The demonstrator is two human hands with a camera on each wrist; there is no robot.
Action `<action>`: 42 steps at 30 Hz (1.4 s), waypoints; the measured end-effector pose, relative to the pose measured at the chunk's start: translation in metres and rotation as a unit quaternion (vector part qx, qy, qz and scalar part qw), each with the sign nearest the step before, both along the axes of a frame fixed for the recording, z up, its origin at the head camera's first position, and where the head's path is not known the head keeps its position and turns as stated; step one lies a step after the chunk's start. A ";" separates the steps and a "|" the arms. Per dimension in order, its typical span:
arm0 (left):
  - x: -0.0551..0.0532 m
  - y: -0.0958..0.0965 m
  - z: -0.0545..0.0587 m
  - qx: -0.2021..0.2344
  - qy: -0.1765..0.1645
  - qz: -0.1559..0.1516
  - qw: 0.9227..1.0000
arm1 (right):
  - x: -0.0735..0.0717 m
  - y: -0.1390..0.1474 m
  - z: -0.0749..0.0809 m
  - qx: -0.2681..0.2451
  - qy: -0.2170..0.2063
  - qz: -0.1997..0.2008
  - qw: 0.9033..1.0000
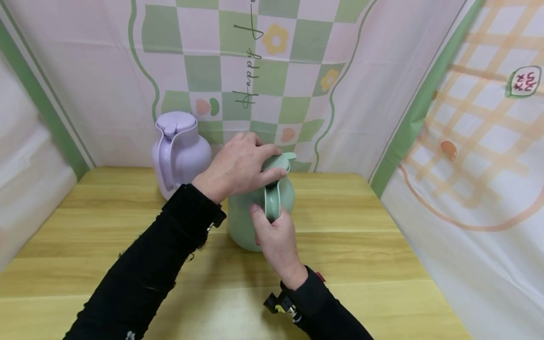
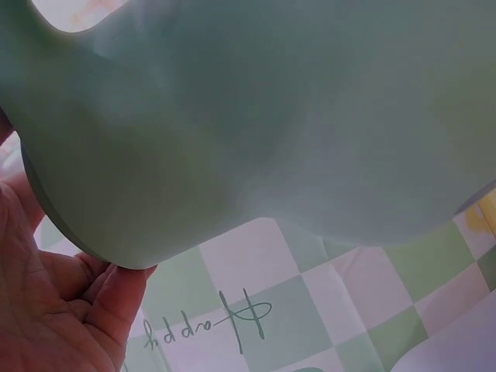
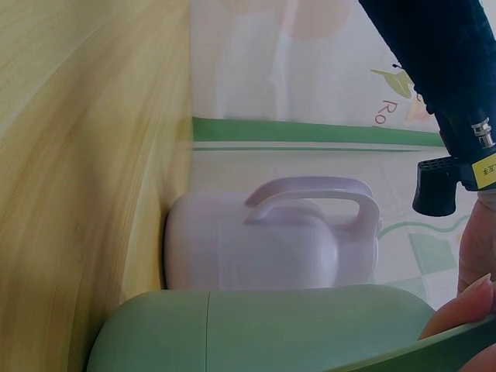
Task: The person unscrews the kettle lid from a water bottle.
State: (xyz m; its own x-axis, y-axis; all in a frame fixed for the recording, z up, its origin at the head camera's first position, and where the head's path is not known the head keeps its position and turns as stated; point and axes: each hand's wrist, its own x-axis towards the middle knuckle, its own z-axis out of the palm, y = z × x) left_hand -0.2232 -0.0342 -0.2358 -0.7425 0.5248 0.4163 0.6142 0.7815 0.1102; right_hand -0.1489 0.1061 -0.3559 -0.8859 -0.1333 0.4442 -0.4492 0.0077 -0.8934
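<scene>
A pale green thermos jug [image 1: 244, 222] stands upright on the table in front of me. My left hand [image 1: 239, 166] lies over its top and grips the lid [image 1: 276, 162], thumb on the near side. In the left wrist view, curled fingers [image 2: 128, 306] meet the edge of the jug's rim. My right hand [image 1: 278, 243] holds the jug's handle [image 1: 272, 202], with the thumb pointing up along it. The right wrist view shows the jug's smooth side [image 3: 256, 325] close up. Part of the lid is hidden under my left hand.
A lilac jug [image 1: 193, 156] of similar shape stands behind and to the left, near the back edge of the wooden table [image 1: 361, 264]. Printed cloth [image 1: 340, 123] hangs at the back and on both sides.
</scene>
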 end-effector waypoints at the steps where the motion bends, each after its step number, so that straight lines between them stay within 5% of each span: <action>1: 0.000 0.000 0.000 0.001 0.000 0.001 1.000 | 0.000 0.000 0.000 0.001 -0.002 -0.003 1.000; 24: -0.001 0.006 -0.004 0.018 0.019 0.048 0.998 | 0.001 -0.002 0.000 -0.008 -0.012 -0.011 1.000; 42: 0.003 0.002 -0.001 -0.001 0.027 0.037 0.999 | 0.001 -0.001 0.002 -0.006 -0.005 -0.005 1.000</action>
